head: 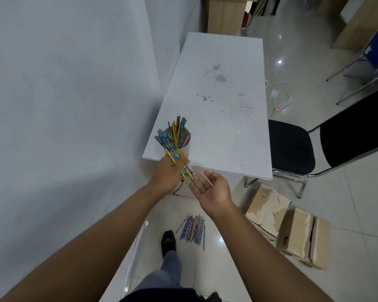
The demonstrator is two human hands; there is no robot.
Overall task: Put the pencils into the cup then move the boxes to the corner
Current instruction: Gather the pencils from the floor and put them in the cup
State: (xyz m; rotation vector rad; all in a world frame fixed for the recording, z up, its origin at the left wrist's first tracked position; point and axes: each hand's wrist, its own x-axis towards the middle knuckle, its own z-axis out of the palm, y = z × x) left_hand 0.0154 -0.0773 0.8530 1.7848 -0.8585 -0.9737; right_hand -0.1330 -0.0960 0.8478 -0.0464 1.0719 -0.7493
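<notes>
Left hand [169, 174] has its grip wrapped round a pencil bundle [172, 149] just over the cup [188, 147] at the bench's [216, 94] near-left corner. Right hand [212, 190] is wide open and empty. Probably best to tip them upright, then lower in gently. Loose pencils [193, 228] wait on the floor [227, 262].

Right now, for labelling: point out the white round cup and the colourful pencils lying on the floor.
White round cup [187, 149]: head view, outer wall.
Colourful floor pencils [193, 229]: head view, middle of pile.
</notes>
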